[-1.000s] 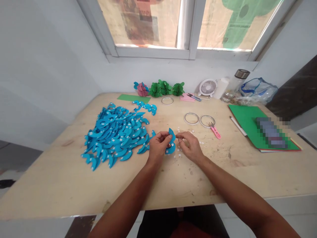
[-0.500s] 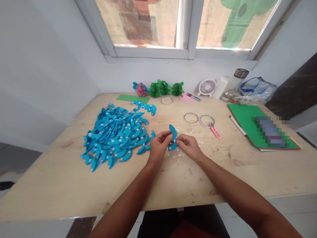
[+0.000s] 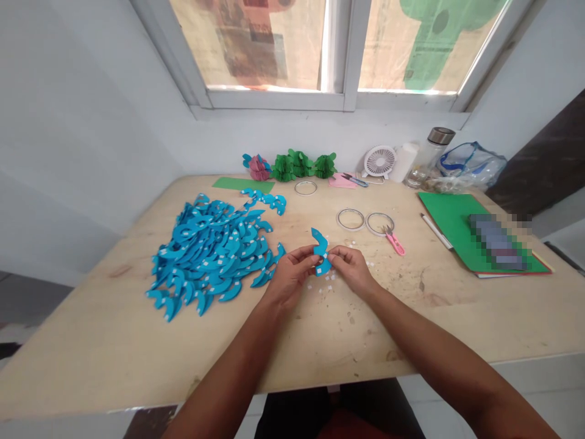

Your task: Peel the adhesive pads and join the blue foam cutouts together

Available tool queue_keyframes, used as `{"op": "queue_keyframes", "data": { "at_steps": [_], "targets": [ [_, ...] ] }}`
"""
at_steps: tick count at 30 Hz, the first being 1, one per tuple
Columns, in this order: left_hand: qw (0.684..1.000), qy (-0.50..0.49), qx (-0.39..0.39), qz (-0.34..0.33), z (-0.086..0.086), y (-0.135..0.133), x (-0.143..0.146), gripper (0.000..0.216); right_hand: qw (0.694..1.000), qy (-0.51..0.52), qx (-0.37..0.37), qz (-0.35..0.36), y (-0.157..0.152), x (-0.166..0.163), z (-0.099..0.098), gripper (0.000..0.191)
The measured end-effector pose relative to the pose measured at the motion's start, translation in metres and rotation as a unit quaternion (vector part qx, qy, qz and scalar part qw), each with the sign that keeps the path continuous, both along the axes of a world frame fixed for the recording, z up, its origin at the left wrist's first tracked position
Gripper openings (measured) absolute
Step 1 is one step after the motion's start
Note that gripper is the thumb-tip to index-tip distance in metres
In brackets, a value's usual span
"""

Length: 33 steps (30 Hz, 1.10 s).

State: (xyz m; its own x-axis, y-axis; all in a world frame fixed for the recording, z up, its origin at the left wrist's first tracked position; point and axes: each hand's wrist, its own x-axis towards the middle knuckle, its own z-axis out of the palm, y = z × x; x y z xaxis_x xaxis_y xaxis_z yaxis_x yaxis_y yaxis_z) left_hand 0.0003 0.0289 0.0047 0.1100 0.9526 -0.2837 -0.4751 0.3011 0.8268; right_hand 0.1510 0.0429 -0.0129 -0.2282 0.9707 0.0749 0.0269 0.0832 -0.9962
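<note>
A curved blue paper piece (image 3: pixel 321 241) is held upright between my two hands above the table. My left hand (image 3: pixel 295 268) pinches its left side with thumb and fingers. On the other side, my right hand (image 3: pixel 351 267) has thumb and forefinger closed at the piece's middle, by a small white square; whether they grip the paper or the square is hard to see. Small white squares (image 3: pixel 328 278) lie scattered on the wood beneath. To the left of my hands spreads a large heap of similar blue paper pieces (image 3: pixel 214 250), many bearing white squares.
Two tape rolls (image 3: pixel 351 210) and pink thread snips (image 3: pixel 393 241) lie beyond my right hand. Green folded-paper figures (image 3: pixel 300 164) and a small white fan (image 3: pixel 380 161) stand along the wall. A green folder (image 3: pixel 450 225) with a blurred object and a pen (image 3: pixel 436 231) are at right.
The blue paper piece has turned slightly and now shows more of its face between my hands. My fingers stay closed at it, and the view has shifted slightly.
</note>
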Motion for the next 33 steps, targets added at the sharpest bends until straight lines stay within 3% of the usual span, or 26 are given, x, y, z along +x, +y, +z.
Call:
{"op": "queue_keyframes", "data": {
  "at_steps": [11, 15, 18, 21, 25, 33],
  "targets": [
    [0.999, 0.028, 0.016, 0.033, -0.006, 0.000, 0.002, 0.025, 0.999, -0.041, 0.026, 0.018, -0.001, 0.000, 0.002, 0.016],
    [0.995, 0.070, 0.036, 0.054, -0.009, 0.001, 0.003, 0.026, 0.986, -0.109, 0.119, -0.042, -0.004, -0.001, 0.005, 0.010],
    [0.985, 0.128, 0.067, 0.095, -0.007, 0.000, 0.005, 0.025, 0.949, -0.178, 0.234, -0.118, -0.008, -0.001, 0.010, 0.007],
    [0.970, 0.173, 0.103, 0.135, -0.005, -0.002, 0.008, 0.023, 0.927, -0.215, 0.284, -0.121, -0.011, -0.002, 0.013, 0.009],
    [0.951, 0.225, 0.155, 0.145, -0.008, -0.004, 0.010, 0.019, 0.941, -0.206, 0.256, -0.086, -0.011, -0.002, 0.011, 0.010],
    [0.911, 0.320, 0.216, 0.142, -0.010, -0.008, 0.010, 0.015, 0.979, -0.151, 0.114, -0.071, -0.008, -0.004, 0.003, 0.008]
  ]
}}
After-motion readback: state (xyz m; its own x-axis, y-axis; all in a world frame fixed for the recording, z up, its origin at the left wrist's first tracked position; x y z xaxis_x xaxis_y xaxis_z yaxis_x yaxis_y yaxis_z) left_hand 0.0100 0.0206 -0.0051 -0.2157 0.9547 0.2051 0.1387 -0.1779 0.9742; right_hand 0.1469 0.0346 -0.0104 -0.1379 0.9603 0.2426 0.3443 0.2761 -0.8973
